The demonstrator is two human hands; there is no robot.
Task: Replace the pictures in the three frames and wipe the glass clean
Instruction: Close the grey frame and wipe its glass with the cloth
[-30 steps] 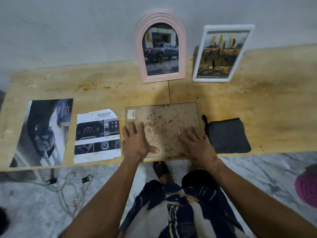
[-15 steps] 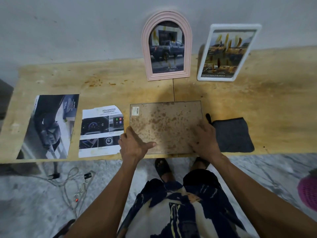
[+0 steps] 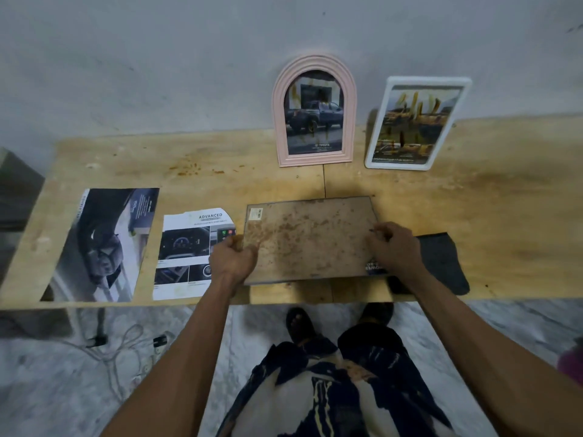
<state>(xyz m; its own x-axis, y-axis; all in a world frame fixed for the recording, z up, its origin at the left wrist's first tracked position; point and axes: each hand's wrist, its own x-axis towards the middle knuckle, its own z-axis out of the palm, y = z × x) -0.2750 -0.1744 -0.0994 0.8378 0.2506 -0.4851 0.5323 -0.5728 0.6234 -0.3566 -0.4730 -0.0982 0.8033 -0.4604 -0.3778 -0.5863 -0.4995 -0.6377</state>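
In the head view, a stained frame backing (image 3: 310,239) near the wooden table's (image 3: 473,197) front edge is gripped at its side edges by the left hand (image 3: 232,257) and right hand (image 3: 394,250), apparently lifted slightly; a dark cloth (image 3: 441,263) lies just beside it.

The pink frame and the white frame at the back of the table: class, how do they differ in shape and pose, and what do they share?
1. The pink frame has an arched top; the white frame is a rectangle with rounded corners.
2. The pink frame stands about straight in this view; the white frame tilts to the right.
3. The pink frame shows a dark truck; the white frame's picture is mostly yellow.

Both stand against the wall with yellowish smears on their glass.
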